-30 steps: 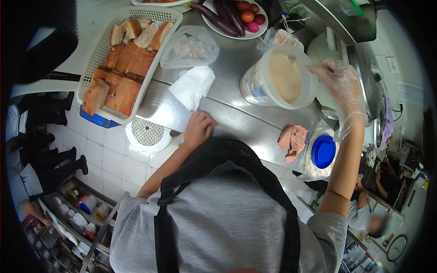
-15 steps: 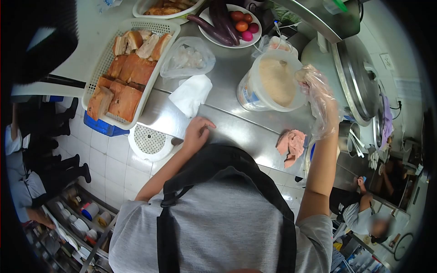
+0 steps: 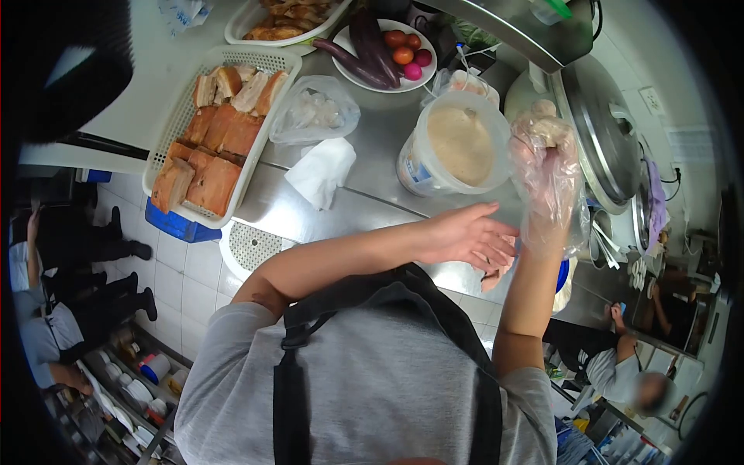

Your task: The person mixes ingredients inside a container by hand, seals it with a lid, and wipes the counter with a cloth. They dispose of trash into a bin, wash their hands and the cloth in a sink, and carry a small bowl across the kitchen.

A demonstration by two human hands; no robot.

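My left hand (image 3: 470, 235) is bare, its fingers stretched out and apart, and reaches across my body towards my right wrist. It partly covers a pink cloth (image 3: 500, 271) at the counter's edge. My right hand (image 3: 547, 143) wears a loose clear plastic glove (image 3: 542, 205) and is raised with curled fingers just right of the bucket. Whatever those fingers hold, if anything, is hidden. The white plastic bucket (image 3: 416, 164) stands on the steel counter (image 3: 364, 213), with tan contents (image 3: 460, 147) I cannot tell as powder or liquid.
On the left, a white perforated basket (image 3: 267, 128) holds browned pork slabs (image 3: 221, 136). A knotted-looking clear bag (image 3: 316, 108) and white cloth (image 3: 322, 172) lie beside it. Behind are a plate (image 3: 428, 70) of eggplants and tomatoes. A large lidded pot (image 3: 597, 132) stands right.
My left hand has left the counter's front edge and swung right, opening out near my right wrist. My right hand has come off the bucket's rim, slightly rightward.
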